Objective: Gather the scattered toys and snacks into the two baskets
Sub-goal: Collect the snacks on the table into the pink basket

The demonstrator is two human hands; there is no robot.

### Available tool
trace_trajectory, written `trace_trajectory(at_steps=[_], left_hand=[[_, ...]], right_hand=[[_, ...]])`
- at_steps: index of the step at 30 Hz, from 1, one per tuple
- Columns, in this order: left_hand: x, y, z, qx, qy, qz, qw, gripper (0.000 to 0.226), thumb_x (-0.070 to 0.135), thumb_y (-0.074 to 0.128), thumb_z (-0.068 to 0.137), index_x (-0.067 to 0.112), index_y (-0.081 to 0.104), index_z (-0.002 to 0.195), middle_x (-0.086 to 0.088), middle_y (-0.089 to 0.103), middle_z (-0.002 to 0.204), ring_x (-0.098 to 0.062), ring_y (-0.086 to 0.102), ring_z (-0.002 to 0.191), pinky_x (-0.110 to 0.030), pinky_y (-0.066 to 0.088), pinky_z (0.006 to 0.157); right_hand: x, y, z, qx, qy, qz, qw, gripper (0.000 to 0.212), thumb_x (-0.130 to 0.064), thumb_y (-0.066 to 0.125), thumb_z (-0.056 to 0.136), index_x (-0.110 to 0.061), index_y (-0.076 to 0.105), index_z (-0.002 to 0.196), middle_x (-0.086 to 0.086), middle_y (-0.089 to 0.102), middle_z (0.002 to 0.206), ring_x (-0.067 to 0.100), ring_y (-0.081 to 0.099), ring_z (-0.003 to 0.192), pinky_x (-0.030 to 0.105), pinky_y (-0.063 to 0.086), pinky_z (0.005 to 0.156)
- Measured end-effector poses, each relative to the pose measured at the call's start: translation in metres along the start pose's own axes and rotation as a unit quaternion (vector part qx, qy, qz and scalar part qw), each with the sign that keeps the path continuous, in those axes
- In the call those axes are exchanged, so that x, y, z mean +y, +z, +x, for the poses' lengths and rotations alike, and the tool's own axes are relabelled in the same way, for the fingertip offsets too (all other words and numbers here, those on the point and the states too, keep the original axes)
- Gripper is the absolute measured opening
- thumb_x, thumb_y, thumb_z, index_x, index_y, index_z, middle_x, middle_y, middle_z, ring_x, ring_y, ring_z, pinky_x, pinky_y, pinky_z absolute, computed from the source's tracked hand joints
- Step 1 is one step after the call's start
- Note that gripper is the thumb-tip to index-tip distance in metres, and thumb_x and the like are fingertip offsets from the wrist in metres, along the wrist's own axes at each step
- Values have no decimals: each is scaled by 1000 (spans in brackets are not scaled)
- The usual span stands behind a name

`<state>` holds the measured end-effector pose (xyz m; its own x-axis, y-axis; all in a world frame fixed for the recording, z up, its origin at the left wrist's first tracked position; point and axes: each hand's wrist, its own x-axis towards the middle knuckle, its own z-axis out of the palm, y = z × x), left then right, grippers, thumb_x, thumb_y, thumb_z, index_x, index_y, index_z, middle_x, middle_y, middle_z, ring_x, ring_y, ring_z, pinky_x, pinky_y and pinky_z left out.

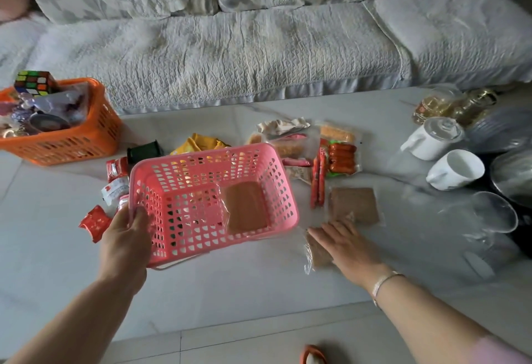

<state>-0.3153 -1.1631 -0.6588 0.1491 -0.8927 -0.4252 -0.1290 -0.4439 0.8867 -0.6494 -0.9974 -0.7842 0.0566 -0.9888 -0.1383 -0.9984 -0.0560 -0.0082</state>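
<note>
My left hand (126, 237) grips the near left rim of the pink basket (161, 179), which is tilted up off the table; one clear-wrapped brown snack (246, 208) lies inside it. My right hand (344, 241) lies flat, fingers straight, on a second brown wrapped snack (318, 254) on the table. A third brown pack (355, 202) sits just beyond that hand. Sausage packs (341, 156), red sticks (318, 183), a yellow packet (198, 143) and red-and-white sachets (115, 179) are scattered around the basket. The orange basket (72, 139) at far left holds toys, with a puzzle cube (34, 82) on top.
White mugs (454, 169), a glass bowl (489, 214), bottles (437, 104) and stacked dishes crowd the table's right side. A black spool (144, 150) stands behind the pink basket. A sofa (259, 46) runs along the far edge. The floor shows at the bottom.
</note>
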Motion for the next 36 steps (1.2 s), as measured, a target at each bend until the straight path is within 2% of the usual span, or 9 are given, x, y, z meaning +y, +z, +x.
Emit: trace_trajectory(at_steps=[4, 10, 14, 19, 22, 26, 30, 33, 36], left_hand=[[1, -3, -4, 1, 8, 1, 1000, 31, 31, 46, 107, 16, 59, 130, 0, 66, 91, -13, 66, 66, -34, 53, 64], [6, -4, -8, -4, 8, -12, 1000, 30, 29, 44, 107, 14, 58, 129, 1, 64, 88, -10, 65, 61, -30, 53, 54], [7, 1, -11, -2, 3, -43, 999, 29, 26, 46, 107, 14, 59, 130, -2, 66, 87, -17, 65, 64, -34, 53, 63], [6, 14, -21, 3, 12, -59, 998, 17, 24, 46, 107, 23, 60, 117, 2, 65, 82, -2, 64, 46, -24, 52, 46], [5, 19, -27, 5, 6, -65, 998, 21, 27, 44, 108, 22, 60, 122, 1, 67, 86, -6, 67, 53, -26, 52, 50], [3, 25, -35, 1, -3, -82, 997, 24, 28, 44, 108, 24, 60, 125, 1, 69, 86, -12, 67, 58, -30, 55, 55], [3, 35, -43, -14, -23, -95, 995, 20, 30, 44, 107, 30, 60, 118, -2, 71, 89, -20, 71, 66, -35, 57, 60], [0, 41, -43, 0, -23, -86, 996, 18, 32, 45, 106, 34, 60, 118, -3, 71, 91, -26, 70, 72, -38, 57, 65], [-1, 43, -41, 9, -26, -89, 996, 17, 31, 46, 106, 32, 59, 118, -2, 71, 89, -24, 69, 69, -36, 56, 64]], right_hand=[[-2, -21, 1, 98, 73, 103, 987, 100, -17, 88, 59, -21, 35, 143, 5, 59, 124, 24, 52, 109, 42, 48, 93], [31, -95, 26, 271, 223, 228, 908, 88, 1, 78, 70, -8, 34, 146, 20, 52, 131, 41, 50, 116, 48, 41, 101], [1, -171, 57, 338, 205, 290, 872, 85, -14, 75, 77, -18, 29, 148, 15, 51, 131, 29, 47, 118, 40, 40, 101], [-88, -212, 83, 212, 95, 210, 950, 81, -53, 65, 79, -38, 22, 146, 7, 53, 122, 24, 55, 102, 30, 50, 74], [-113, -186, 104, 60, 109, 156, 980, 79, -60, 61, 80, -34, 19, 141, 14, 50, 125, 31, 55, 107, 39, 53, 82], [-108, -158, 132, -35, 206, 104, 972, 68, -34, 60, 91, -17, 19, 142, 25, 45, 132, 34, 55, 107, 40, 52, 83], [-103, -145, 141, -116, 230, 70, 964, 66, -18, 59, 92, -7, 20, 144, 34, 32, 143, 43, 42, 128, 45, 42, 100], [-97, -134, 133, -112, 230, 104, 961, 59, -34, 57, 92, -13, 31, 140, 25, 36, 144, 41, 44, 127, 47, 44, 101], [-73, -135, 118, 70, 159, 145, 974, 39, -42, 45, 95, -16, 48, 124, 8, 52, 128, 28, 53, 115, 40, 49, 94]])
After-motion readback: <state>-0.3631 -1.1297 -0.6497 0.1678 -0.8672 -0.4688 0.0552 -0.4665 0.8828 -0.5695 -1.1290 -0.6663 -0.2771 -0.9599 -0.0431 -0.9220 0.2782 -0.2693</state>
